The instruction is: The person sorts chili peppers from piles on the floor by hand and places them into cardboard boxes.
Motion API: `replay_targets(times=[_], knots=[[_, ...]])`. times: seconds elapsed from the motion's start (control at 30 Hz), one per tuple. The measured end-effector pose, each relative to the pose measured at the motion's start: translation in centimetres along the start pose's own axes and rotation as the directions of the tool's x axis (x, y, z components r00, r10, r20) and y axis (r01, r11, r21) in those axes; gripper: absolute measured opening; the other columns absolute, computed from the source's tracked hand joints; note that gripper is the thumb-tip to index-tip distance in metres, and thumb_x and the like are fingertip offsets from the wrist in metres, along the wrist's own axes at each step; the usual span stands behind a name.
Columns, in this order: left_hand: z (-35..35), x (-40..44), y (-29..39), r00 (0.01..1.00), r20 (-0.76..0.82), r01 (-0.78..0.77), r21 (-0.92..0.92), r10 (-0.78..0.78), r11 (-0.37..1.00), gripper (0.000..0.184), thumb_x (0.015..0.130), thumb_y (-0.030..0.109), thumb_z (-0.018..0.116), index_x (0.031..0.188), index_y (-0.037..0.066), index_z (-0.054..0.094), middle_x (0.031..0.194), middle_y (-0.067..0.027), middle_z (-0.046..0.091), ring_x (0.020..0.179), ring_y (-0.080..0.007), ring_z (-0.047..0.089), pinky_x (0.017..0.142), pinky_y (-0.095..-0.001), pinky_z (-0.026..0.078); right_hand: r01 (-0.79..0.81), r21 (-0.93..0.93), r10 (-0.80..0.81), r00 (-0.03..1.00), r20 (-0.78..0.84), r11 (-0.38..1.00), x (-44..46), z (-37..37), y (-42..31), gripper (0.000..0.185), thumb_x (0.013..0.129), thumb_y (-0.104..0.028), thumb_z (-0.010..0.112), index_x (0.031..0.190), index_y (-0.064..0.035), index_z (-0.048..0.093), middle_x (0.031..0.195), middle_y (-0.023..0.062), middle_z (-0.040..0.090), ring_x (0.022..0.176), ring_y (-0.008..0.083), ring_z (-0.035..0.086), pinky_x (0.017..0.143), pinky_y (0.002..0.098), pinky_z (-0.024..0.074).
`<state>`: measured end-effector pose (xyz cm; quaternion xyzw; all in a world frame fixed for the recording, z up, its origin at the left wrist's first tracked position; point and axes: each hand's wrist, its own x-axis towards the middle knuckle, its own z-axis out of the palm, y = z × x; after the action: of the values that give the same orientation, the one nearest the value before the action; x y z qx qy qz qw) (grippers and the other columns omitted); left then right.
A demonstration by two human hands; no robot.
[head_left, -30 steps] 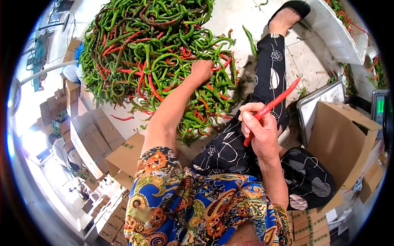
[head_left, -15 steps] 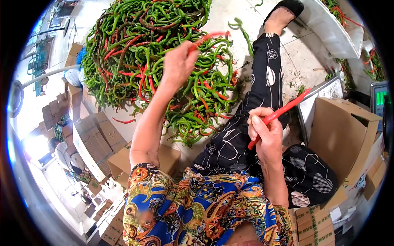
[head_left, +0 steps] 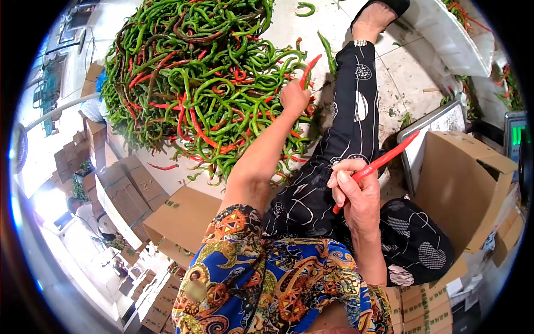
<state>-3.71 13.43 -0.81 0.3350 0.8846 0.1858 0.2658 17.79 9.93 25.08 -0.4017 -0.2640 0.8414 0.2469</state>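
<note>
My left hand (head_left: 295, 100) reaches over the right edge of a big heap of peppers (head_left: 183, 72), mostly long green chilies with red ones mixed in. Its fingers are closed around a red chili pepper (head_left: 310, 70), whose tip sticks up past the hand. Above my lap, my right hand (head_left: 359, 195) grips another long red chili pepper (head_left: 389, 157), which slants up to the right, its lower end poking out below the fingers. A single green chili (head_left: 328, 53) lies on the floor between the heap and my outstretched leg.
An open cardboard box (head_left: 459, 183) stands at my right, beside a metal scale platform (head_left: 439, 131) and a green-lit display (head_left: 517, 135). A white foam box (head_left: 450, 39) is at the upper right. Flattened cartons (head_left: 130, 192) and a cardboard box (head_left: 186, 214) are at my left.
My left hand has moved right across the heap to its edge, a red chili still in it. My right hand stays nearly in place with its chili. The view has shifted slightly.
</note>
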Motion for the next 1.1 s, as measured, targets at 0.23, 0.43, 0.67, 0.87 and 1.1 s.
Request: replay_targets(times=[0.23,0.43,0.67,0.87,1.1], knots=[[-14.8,-5.7,4.7,0.887,0.410,0.285,-0.849,0.214,0.445,0.029,0.090,0.016,0.060,0.111,-0.003,0.058,0.076,0.0027,0.054,0.052,-0.0020,0.041,0.044,-0.0155,0.030,0.070,0.105,-0.068,0.997,-0.025,0.992,0.7,1.0,-0.8,0.031,0.095,-0.010,0.052,0.121,0.0065,0.051,0.104,0.0141,0.063,0.065,0.0069,0.050,0.058,0.0186,0.0412],[-19.7,-11.2,6.4,0.808,0.505,0.466,-0.863,0.304,0.196,0.033,0.091,0.020,0.059,0.113,-0.004,0.055,0.079,0.0006,0.056,0.052,-0.0013,0.040,0.049,-0.0159,0.036,0.114,0.105,-0.109,0.993,-0.044,0.988,1.4,2.2,-1.6,0.030,0.094,-0.010,0.055,0.119,0.0062,0.053,0.104,0.0097,0.062,0.066,0.0045,0.047,0.054,0.0174,0.0389],[-20.8,-15.3,7.9,0.771,0.555,0.504,-0.831,0.313,0.233,0.024,0.086,0.020,0.067,0.102,0.004,0.059,0.074,0.0027,0.055,0.050,-0.0011,0.039,0.047,-0.0168,0.033,0.082,0.000,-0.081,0.993,-0.087,0.997,1.4,2.7,-0.3,0.040,0.088,-0.013,0.065,0.122,0.0040,0.054,0.085,0.0003,0.060,0.061,0.0025,0.043,0.050,0.0170,0.0337],[-20.2,-18.7,10.0,0.823,0.525,0.403,-0.810,0.217,0.426,0.026,0.082,0.017,0.072,0.102,0.004,0.061,0.070,0.0041,0.055,0.052,-0.0022,0.043,0.044,-0.0161,0.031,0.043,0.023,-0.043,0.999,-0.020,0.999,1.0,3.1,-0.6,0.028,0.088,-0.016,0.066,0.111,0.0003,0.063,0.080,-0.0039,0.061,0.056,-0.0002,0.040,0.049,0.0163,0.0288],[-20.6,-17.9,9.5,0.928,0.365,0.298,-0.852,0.079,0.430,0.036,0.097,0.027,0.050,0.121,0.000,0.053,0.076,-0.0006,0.055,0.055,-0.0042,0.045,0.047,-0.0179,0.036,0.063,0.252,-0.080,0.995,0.060,0.966,-0.2,-1.6,-0.6,0.024,0.097,-0.019,0.051,0.111,-0.0002,0.058,0.102,0.0082,0.063,0.096,0.0123,0.058,0.076,0.0223,0.0461]])
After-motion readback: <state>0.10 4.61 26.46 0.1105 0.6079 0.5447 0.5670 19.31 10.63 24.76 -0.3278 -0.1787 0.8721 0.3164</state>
